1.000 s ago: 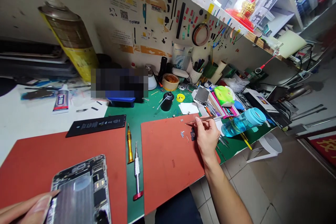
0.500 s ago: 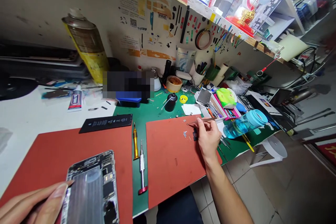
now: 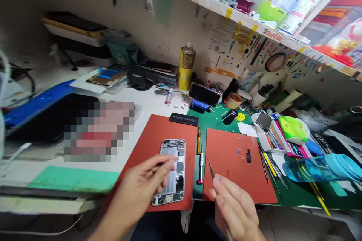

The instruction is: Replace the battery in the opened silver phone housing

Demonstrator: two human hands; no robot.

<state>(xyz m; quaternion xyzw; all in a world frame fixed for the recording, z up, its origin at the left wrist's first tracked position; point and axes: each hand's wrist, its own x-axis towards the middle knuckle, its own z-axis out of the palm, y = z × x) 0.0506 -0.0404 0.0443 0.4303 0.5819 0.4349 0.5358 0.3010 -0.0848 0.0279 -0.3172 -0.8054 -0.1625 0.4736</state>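
An opened phone point(image 3: 180, 169) lies on the left red mat point(image 3: 138, 139), its inside facing up. My left hand point(image 3: 144, 180) is over the phone's left part, thumb and forefinger pressed together; whatever is between them is too small to name. My right hand point(image 3: 233, 205) holds thin metal tweezers point(image 3: 212, 169) above the near left part of the right red mat point(image 3: 220, 143). Small metal pieces point(image 3: 238, 151) and a black part point(image 3: 248, 156) rest on that mat. Between the mats lie a gold screwdriver point(image 3: 198, 139) and a silver one with a red end point(image 3: 201, 165).
Behind the left mat lies a black battery point(image 3: 183, 119). A phone on a blue stand point(image 3: 200, 105), a spray can point(image 3: 186, 67) and a tape roll point(image 3: 233, 100) stand farther back. A tool box point(image 3: 271, 135) and a blue bottle point(image 3: 322, 167) are at the right.
The view has swung left. My right hand has come back from the small parts with the tweezers. My left hand has moved from the phone's left edge to above it.
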